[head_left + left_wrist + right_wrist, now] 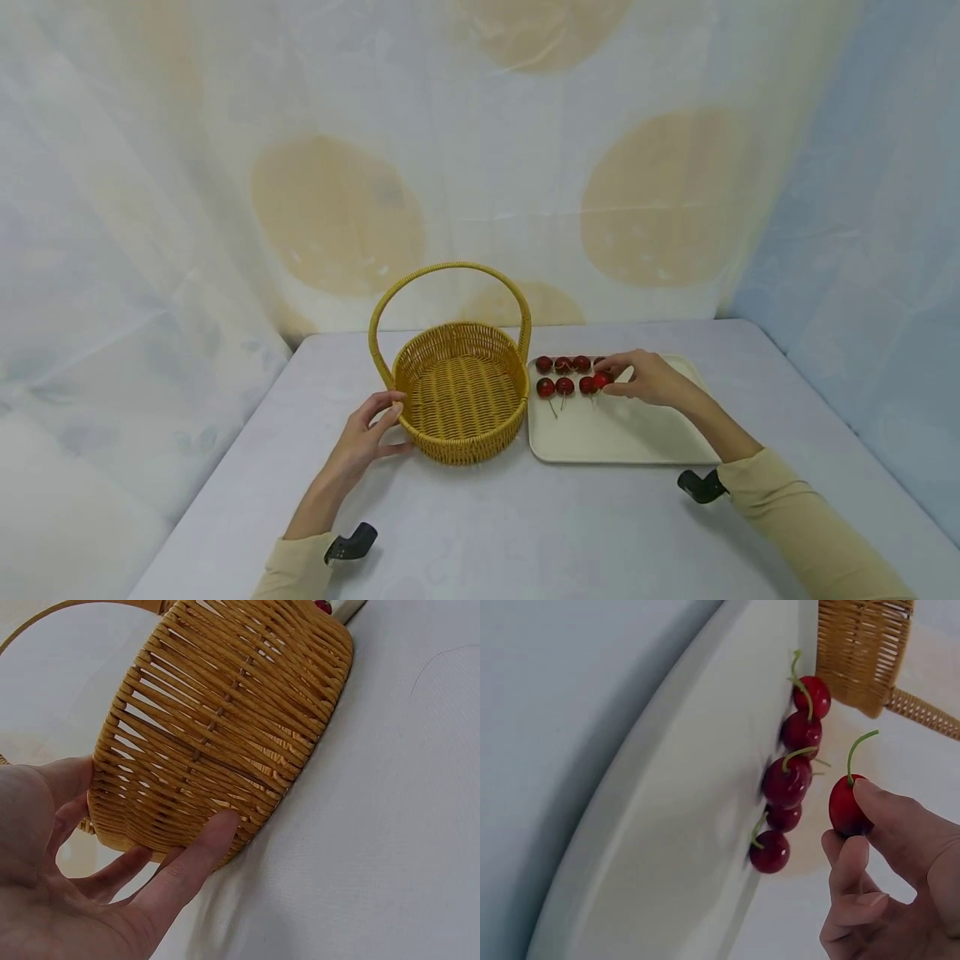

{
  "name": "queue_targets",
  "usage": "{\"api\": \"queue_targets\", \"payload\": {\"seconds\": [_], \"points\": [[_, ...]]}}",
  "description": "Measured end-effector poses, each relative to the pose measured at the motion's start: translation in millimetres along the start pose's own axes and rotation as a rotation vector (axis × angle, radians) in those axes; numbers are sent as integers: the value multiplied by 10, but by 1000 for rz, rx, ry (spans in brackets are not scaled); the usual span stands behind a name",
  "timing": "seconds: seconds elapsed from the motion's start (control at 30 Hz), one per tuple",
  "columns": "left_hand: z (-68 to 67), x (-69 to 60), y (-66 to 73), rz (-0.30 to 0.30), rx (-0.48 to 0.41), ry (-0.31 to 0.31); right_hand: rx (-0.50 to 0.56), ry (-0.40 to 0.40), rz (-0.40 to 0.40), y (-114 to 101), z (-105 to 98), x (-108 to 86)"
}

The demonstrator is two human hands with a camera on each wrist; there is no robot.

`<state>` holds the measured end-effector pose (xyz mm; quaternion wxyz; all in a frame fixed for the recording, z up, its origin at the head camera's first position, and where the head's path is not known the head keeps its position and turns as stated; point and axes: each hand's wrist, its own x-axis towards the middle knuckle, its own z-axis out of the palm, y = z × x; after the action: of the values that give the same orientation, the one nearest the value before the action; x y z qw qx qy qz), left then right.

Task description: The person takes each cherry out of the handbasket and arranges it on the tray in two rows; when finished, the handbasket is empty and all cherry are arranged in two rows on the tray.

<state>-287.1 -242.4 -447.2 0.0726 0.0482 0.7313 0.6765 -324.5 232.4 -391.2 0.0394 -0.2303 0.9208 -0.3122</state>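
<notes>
A round yellow-brown wicker basket (pixel 461 450) with a tall arched handle stands at the middle of the table. My left hand (pixel 367 433) holds its left side, with fingers at the rim and one finger (pixel 187 862) against the outer weave. To the right, my right hand (pixel 648 379) pinches a red cherry (pixel 847 806) between thumb and fingers, its green stem pointing up. This cherry is raised above the cream tray (pixel 622 442). Several dark red cherries (pixel 786 782) with stems lie in two rows on the tray, some partly hidden by the hand.
The tray's left edge is close beside the basket. Both stand on a white-covered table (pixel 465 533). A pale curtain (pixel 502 183) with large tan circles hangs behind the table. Black wrist devices (pixel 701 486) sit at both sleeves.
</notes>
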Motion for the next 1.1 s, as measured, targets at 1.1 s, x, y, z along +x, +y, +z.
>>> {"api": "queue_targets", "payload": {"seconds": [1.1], "points": [[6, 5, 29, -19, 42, 3, -89, -8, 13, 375, 101, 128]]}}
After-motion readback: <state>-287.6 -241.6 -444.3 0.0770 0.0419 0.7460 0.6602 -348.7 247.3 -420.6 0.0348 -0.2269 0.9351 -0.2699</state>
